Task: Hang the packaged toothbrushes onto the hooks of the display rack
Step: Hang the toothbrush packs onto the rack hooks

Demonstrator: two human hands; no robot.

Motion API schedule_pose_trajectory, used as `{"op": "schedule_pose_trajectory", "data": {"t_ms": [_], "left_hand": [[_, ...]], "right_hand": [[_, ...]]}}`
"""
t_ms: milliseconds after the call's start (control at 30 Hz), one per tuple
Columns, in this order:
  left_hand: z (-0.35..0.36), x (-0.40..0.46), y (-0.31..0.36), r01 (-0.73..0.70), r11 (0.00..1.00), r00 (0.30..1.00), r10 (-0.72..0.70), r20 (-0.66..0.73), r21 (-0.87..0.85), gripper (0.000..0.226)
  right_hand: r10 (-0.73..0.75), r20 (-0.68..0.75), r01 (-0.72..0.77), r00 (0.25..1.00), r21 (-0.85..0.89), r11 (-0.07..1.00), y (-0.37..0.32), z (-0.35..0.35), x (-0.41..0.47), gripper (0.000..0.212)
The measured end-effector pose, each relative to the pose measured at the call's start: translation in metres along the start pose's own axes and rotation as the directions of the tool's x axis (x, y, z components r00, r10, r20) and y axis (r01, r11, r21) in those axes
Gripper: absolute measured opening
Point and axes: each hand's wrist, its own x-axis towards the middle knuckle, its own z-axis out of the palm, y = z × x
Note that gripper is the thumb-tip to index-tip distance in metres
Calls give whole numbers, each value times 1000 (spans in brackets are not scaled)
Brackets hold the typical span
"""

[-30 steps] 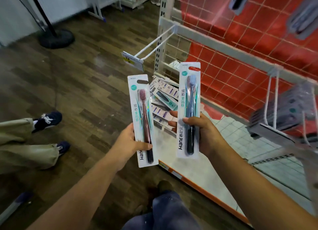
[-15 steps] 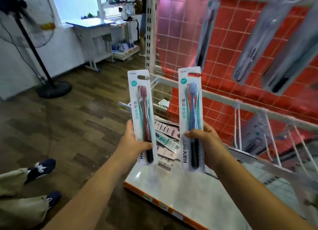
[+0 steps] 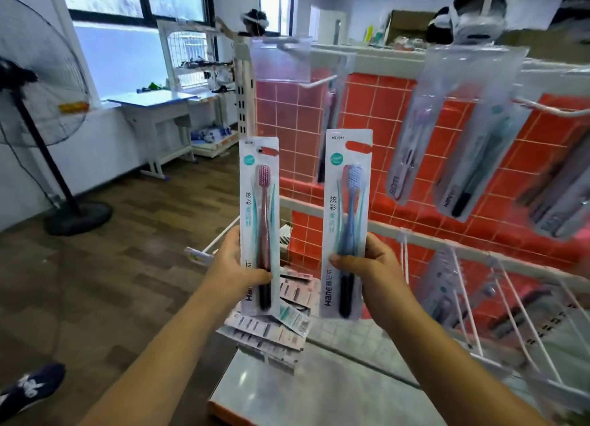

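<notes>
Glossy plastic-fronted toothbrush pack [image 3: 259, 224]; matt wood-grain floor [image 3: 127, 266]; glossy red tiles [image 3: 360, 106].

Blurred hanging packs [image 3: 459, 132], right edge.

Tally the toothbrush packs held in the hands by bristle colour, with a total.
Pink-bristled pack, in the left hand: 1
Blue-bristled pack, in the right hand: 1
Total held: 2

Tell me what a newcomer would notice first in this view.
Two packaged toothbrushes held upright at centre: the left hand grips the pink-bristled pack, the right hand the blue-bristled pack. Behind them, the red tiled wall stands out, with blurred packs already hanging at upper right.
</notes>
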Motion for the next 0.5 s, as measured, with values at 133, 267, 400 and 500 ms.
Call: {"op": "schedule_pose_trajectory", "data": {"t_ms": [133,267,400,500], "left_hand": [[13,27,9,-34,999,999,34,-8,-10,66],[32,52,25,-76,996,997,76,0,-52,58],[50,75,34,-150,980,987,142,-76,-128,58],[60,87,36,-204,961,978,192,-78,-187,64]], "right_hand": [[1,-11,-1,1000,18,1000,-7,-17,19,27],[12,-6,-12,1000,9,1000,-10,-32,37,25],[19,6,-19,1000,10,1000,-6,-45,51,26],[17,-3,-17,1000,2,1000,-2,-52,60,27]]}}
